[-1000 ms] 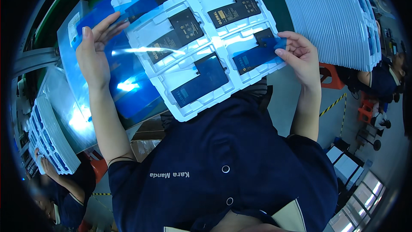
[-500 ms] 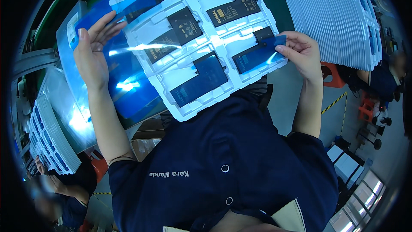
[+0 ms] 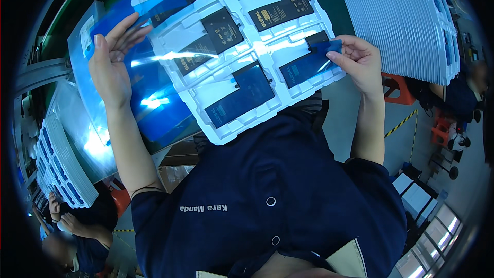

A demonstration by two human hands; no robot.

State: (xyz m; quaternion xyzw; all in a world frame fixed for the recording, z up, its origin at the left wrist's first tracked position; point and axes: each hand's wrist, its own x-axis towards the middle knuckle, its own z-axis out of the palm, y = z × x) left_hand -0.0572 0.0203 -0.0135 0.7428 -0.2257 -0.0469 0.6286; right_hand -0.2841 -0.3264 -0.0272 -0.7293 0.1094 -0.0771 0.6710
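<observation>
A white moulded tray [image 3: 260, 51] lies tilted before me, with L-shaped black battery packs [image 3: 282, 10] in its pockets. My right hand [image 3: 360, 62] pinches the corner of a blue film [image 3: 333, 47] between thumb and fingers, over the battery [image 3: 303, 72] in the tray's near right pocket. Left of the tray, my left hand [image 3: 114, 64] has its fingers stretched and apart, beside a blue film sheet [image 3: 159, 108]. A glossy clear film [image 3: 193, 54] reaches from near those fingers across the left batteries; whether the hand touches it I cannot tell.
A tall stack of white trays [image 3: 396, 25] stands at the right. Another tray stack [image 3: 64, 167] is at the far left, where a co-worker's hands [image 3: 67, 216] show. Clear sheets [image 3: 77, 118] lie left of my forearm. An orange stool [image 3: 399, 88] is at the right.
My right hand has shifted very slightly left with the blue film corner still pinched. My left hand stays in place. The co-worker's hands at the lower left have moved.
</observation>
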